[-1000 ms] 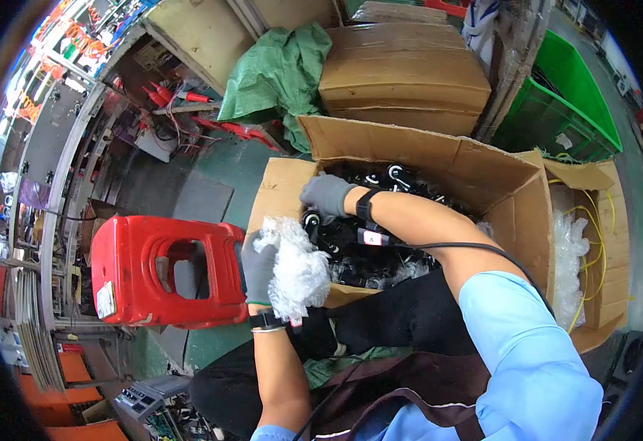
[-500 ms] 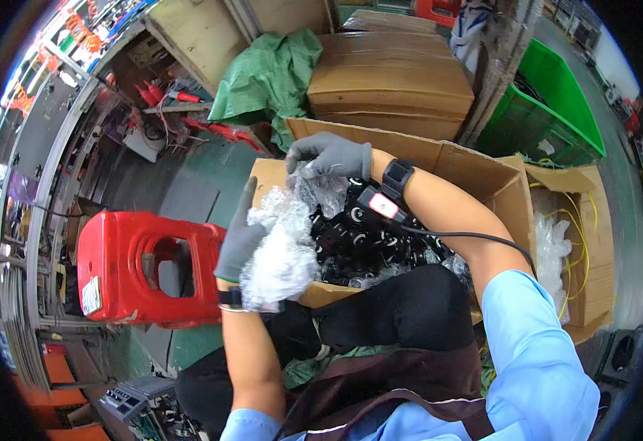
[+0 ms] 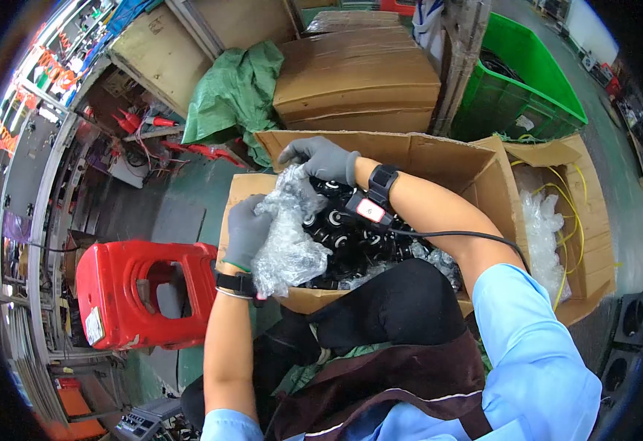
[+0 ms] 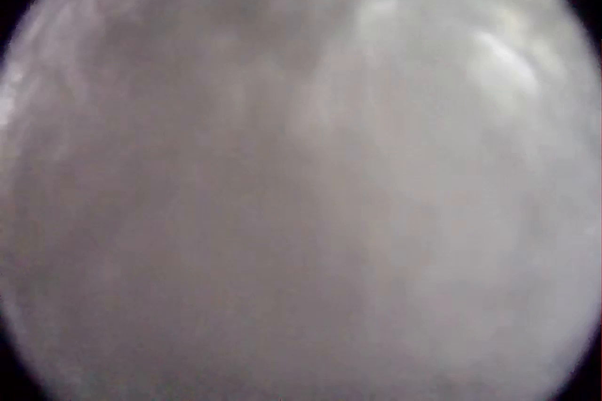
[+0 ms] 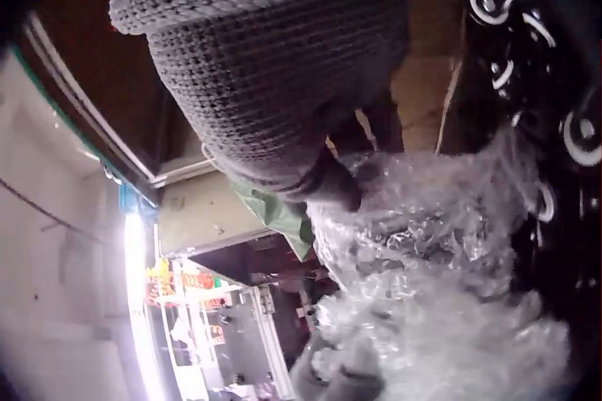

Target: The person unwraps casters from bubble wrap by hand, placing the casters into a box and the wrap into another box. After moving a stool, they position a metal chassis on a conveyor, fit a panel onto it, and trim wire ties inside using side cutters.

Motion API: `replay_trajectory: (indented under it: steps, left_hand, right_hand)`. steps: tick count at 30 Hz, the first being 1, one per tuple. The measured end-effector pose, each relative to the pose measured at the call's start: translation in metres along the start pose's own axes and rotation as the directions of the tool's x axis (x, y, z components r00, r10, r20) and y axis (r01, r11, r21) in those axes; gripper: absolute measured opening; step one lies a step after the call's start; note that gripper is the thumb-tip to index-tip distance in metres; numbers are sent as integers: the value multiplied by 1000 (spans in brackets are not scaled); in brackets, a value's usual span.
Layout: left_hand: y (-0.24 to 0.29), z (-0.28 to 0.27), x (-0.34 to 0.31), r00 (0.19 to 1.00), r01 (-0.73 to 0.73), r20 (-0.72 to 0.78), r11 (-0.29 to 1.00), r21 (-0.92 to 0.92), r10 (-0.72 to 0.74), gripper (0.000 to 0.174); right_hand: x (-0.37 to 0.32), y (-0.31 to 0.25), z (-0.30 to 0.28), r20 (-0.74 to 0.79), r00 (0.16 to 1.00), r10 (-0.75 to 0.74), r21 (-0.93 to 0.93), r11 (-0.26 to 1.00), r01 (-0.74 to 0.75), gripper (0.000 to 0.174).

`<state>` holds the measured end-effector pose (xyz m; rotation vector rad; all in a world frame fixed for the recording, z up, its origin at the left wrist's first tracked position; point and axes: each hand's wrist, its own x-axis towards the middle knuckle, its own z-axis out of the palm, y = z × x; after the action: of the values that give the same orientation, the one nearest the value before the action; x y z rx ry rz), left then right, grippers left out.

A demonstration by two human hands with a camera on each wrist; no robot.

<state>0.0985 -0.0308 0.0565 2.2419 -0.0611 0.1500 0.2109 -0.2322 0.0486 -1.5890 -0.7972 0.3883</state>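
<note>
My left hand [image 3: 248,231], in a grey knit glove, grips a crumpled bundle of clear plastic wrap [image 3: 288,246] over the near-left corner of an open cardboard box [image 3: 380,151]. My gloved right hand [image 3: 323,159] pinches the upper end of that bundle, thumb and fingertips at the film in the right wrist view. Below the hands, the box holds many black parts [image 3: 340,242] with white rings, some among clear film. Pale, blurred plastic wrap [image 4: 301,194] fills the left wrist view and hides the left fingers there.
A red plastic stool [image 3: 108,287] stands left of the box. Behind it are a closed carton [image 3: 358,73] and a green woven sheet [image 3: 226,95]. At right are a green crate [image 3: 534,95] and another carton [image 3: 593,257] with plastic and yellow strapping.
The right hand has come up out of the box's left part, now pinching film at the top of the bundle. The left hand has kept the bundle while the head view shifted.
</note>
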Motion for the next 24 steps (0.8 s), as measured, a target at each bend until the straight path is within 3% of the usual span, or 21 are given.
replay_trajectory:
  steps: [1, 2, 4, 6, 7, 8, 9, 10, 12, 14, 16, 18, 19, 20, 21, 22, 24]
  left_hand:
    - [2, 1, 5, 994, -96, -35, 973, 209, 105, 28]
    - [3, 1, 7, 993, -108, -19, 974, 200, 114, 28]
    - [40, -7, 9, 972, -216, 34, 822, 527, 233, 25]
    - [48, -9, 12, 965, -226, 7, 811, 540, 264, 24]
    - [56, -12, 9, 963, -218, -37, 852, 476, 267, 25]
    - [67, -13, 8, 959, -229, -68, 894, 386, 276, 25]
    - [72, -14, 12, 979, -182, -11, 907, 380, 201, 26]
    - [69, -15, 13, 969, -223, 31, 813, 538, 246, 26]
    - [82, -16, 13, 927, -357, 130, 720, 595, 352, 25]
    - [60, -13, 25, 893, -429, 163, 681, 593, 420, 25]
    - [44, -26, 35, 868, -452, 155, 622, 640, 472, 25]
    - [35, -32, 44, 966, -241, 158, 937, 254, 205, 24]
    - [52, -24, 35, 966, 21, 245, 925, -380, 79, 25]
    - [32, -17, 43, 980, 150, 186, 878, -454, -71, 22]
    - [5, 0, 49, 986, -120, 116, 992, -28, 123, 20]
    - [-12, 9, 53, 940, -337, 105, 844, 417, 324, 19]
    - [18, 0, 52, 806, -565, 82, 721, 402, 586, 13]
  right_hand:
    - [-1, 3, -2, -39, 999, 10, -114, 993, -14, 37]
    - [-4, 6, -4, -56, 998, 19, -119, 993, -26, 37]
    - [-11, 2, -3, -147, 989, -21, -297, 955, -24, 38]
    - [-9, 5, -2, -189, 974, -128, -373, 927, 50, 44]
    - [-14, -6, -4, -212, 935, -285, -484, 862, 153, 54]
    - [-19, -24, -9, -133, 961, -241, -479, 865, 151, 61]
    - [-10, -13, -14, -99, 893, -439, -492, 802, 339, 69]
    - [-11, -15, -14, -64, 916, -395, -436, 837, 331, 77]
    - [-7, -6, -10, 28, 878, -477, -357, 816, 455, 88]
    - [-21, -27, -6, 141, 963, -228, -365, 893, 265, 103]
    - [-32, -45, -8, 173, 975, -143, -177, 969, 173, 116]
    - [-40, -50, 4, 125, 985, -116, -116, 985, 131, 128]
    - [-31, -38, 14, 172, 980, -96, -139, 983, 120, 136]
    - [-23, -28, 30, 187, 949, -252, -250, 922, 295, 137]
    - [-22, -19, 44, 176, 973, -149, -318, 927, 199, 137]
    - [-27, -28, 48, 169, 985, 42, -375, 927, 25, 138]
    - [-20, -12, 54, 133, 991, 25, -503, 863, 46, 136]
